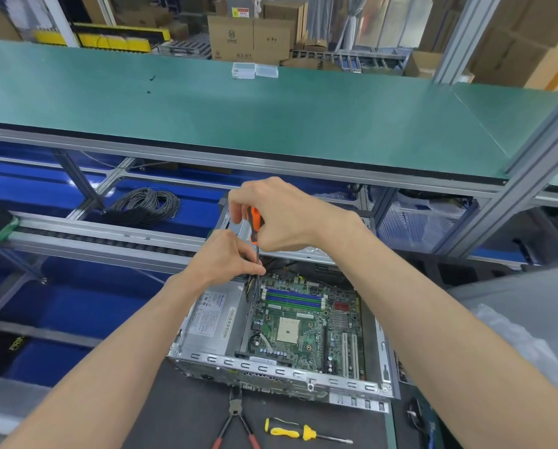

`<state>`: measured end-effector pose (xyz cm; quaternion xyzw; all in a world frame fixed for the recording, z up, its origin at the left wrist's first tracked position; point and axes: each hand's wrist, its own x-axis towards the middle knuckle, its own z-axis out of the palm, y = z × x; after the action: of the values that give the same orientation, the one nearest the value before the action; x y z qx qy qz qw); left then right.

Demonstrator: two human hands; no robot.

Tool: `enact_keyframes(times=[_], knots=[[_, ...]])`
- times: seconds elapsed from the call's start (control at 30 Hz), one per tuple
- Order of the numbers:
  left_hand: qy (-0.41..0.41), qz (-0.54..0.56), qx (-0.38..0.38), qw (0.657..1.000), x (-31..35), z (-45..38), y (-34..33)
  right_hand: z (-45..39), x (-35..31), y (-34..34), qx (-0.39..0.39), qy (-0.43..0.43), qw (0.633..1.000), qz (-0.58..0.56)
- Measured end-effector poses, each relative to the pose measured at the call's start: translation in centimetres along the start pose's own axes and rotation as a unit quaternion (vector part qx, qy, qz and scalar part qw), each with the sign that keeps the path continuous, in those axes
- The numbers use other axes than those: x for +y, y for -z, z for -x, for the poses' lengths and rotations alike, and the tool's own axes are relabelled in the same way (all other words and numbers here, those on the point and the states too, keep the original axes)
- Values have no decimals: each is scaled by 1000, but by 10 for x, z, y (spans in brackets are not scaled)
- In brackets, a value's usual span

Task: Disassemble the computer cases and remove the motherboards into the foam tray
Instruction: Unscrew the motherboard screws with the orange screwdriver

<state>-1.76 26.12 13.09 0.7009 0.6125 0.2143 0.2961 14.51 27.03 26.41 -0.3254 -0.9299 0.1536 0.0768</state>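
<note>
Right hand (284, 215): fingers curled round orange-handled screwdriver (255, 226), upright. Left hand (229, 259): fingertips pinching its thin steel shaft. Green motherboard (307, 325): flat inside open grey sheet-metal computer case (271, 367), beside boxy silver power supply (213, 319).

Both hands (258, 238) curled (arms extended).
</note>
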Motion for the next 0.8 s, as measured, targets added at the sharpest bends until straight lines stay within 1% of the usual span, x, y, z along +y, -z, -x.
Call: enact_keyframes(times=[0.03,0.1,0.17,0.2,0.23,0.3,0.37,0.43,0.47,0.5,0.57,0.6,0.63,0.7,0.8], knots=[[0,1,3,1000,0,0,-1,1,-1,-2,17,-17,1000,10],[0,-1,8,1000,1,-1,-2,-1,-2,-7,66,-67,992,89],[4,-6,14,1000,3,-2,-4,-4,-5,-10,84,-115,979,147],[4,-8,19,1000,4,-2,-5,-6,-4,-10,88,-119,977,153],[2,-10,23,1000,4,-2,-6,-6,-3,-9,80,-116,979,145],[-3,-15,27,1000,4,-1,-7,-5,1,-6,52,-80,989,114],[-3,-20,27,999,3,0,-8,-1,4,-3,20,-40,997,67],[-3,-19,30,999,1,0,-9,3,4,-2,8,-22,1000,17],[-3,-19,30,999,0,-1,-9,3,4,-3,21,-30,999,14],[-4,-19,29,999,0,-2,-9,3,5,-5,41,-48,997,37],[0,-17,20,1000,2,-5,-10,0,5,-9,77,-104,984,120],[1,-15,16,1000,3,-6,-10,-1,6,-10,89,-123,979,140],[-1,-13,14,1000,4,-7,-11,-3,7,-10,93,-123,978,143],[-9,-14,8,1000,4,-8,-11,-4,10,-9,74,-92,986,122],[-10,-23,-6,1000,2,-8,-11,1,13,-3,25,-36,998,37]])
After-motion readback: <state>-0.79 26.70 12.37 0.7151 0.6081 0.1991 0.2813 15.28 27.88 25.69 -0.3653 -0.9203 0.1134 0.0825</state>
